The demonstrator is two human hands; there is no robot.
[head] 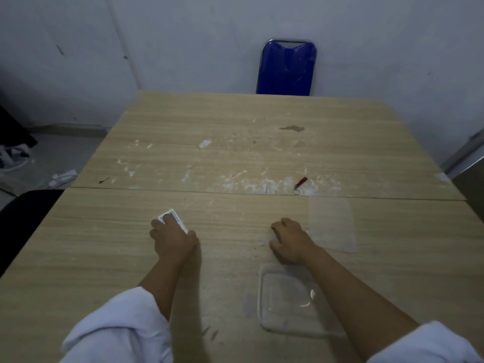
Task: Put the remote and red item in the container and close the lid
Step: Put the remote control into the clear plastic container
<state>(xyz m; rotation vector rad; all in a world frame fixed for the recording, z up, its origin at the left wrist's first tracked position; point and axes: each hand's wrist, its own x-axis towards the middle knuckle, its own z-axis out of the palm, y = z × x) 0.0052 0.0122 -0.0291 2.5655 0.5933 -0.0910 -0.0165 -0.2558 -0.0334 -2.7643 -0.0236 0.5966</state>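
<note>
White remote (pixel 171 218) lies gripped under left fingers (pixel 157 226); right fingers (pixel 275 230) curled, clutching nothing

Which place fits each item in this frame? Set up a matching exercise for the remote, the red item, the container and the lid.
Items:
1. remote
2. red item
3. container
4. lid

Places:
A. flat on the table, just right of the right hand
B. under the left hand
C. open and empty, nearest the person
D. lying untouched by the seam between the table halves

Pairs: 1-B, 2-D, 3-C, 4-A
</note>
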